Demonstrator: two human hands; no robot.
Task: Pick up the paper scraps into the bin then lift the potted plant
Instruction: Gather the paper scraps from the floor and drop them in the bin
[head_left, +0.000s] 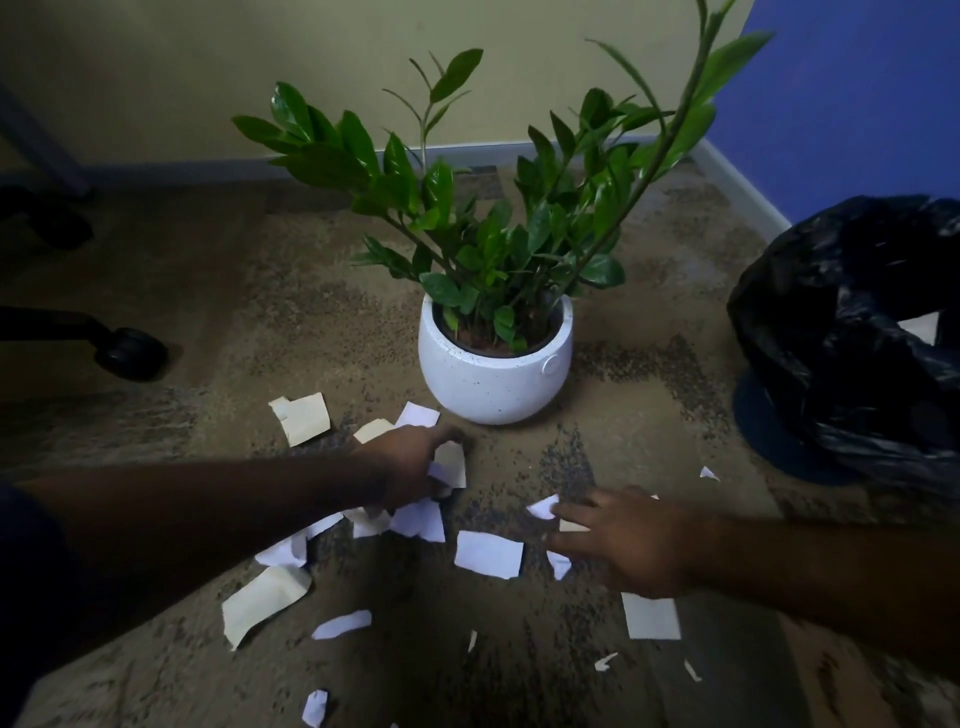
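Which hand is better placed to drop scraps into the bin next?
Right, probably. The right hand lies nearer the black-bagged bin, fingers spread over scraps. The left hand already grips a few pieces but is farther away, near the white pot.

The potted plant (493, 358) is standing on the carpet (260, 322) near the room's corner. Paper scraps (488, 553) are lying scattered in front of it. The bin (852, 332) is sitting to its right, well apart. A chair caster (130, 353) is resting far left. Both hands are reaching among the scraps, the left hand (410, 467) nearer the pot, the right hand (628, 540) nearer the bin.
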